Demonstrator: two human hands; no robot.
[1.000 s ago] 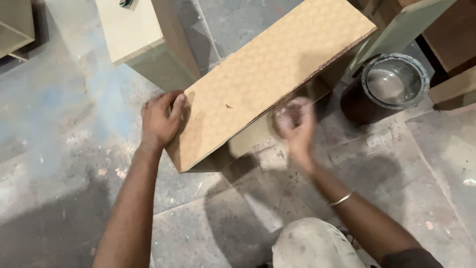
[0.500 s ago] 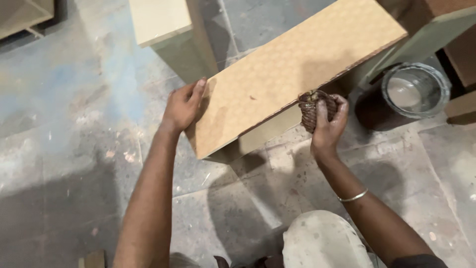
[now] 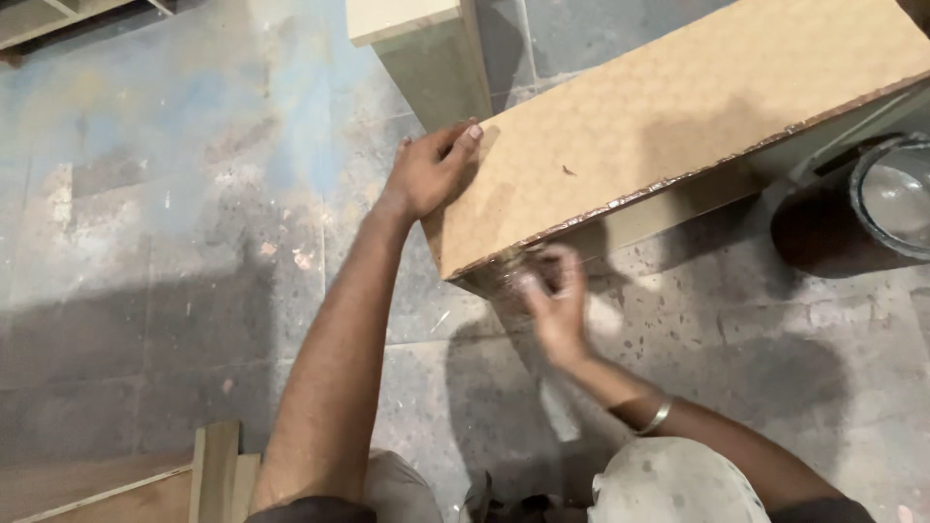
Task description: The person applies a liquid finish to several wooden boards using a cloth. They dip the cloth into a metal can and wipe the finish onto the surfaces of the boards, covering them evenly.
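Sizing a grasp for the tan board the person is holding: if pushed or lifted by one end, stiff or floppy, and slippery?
Probably stiff: the board spans flat with no sag under the left hand. Likely heavy for one hand, being long and thick-edged. The near edge looks wet and glossy where the right hand rubs it, so possibly slick or sticky there.

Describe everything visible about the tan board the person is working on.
The tan board is a flat, long panel with a faint patterned face, seemingly pressed wood. It lies tilted over the stone floor, running toward the upper right out of frame. Its near edge looks dark and glossy. The left hand rests flat on its near end; the blurred right hand is at that edge.
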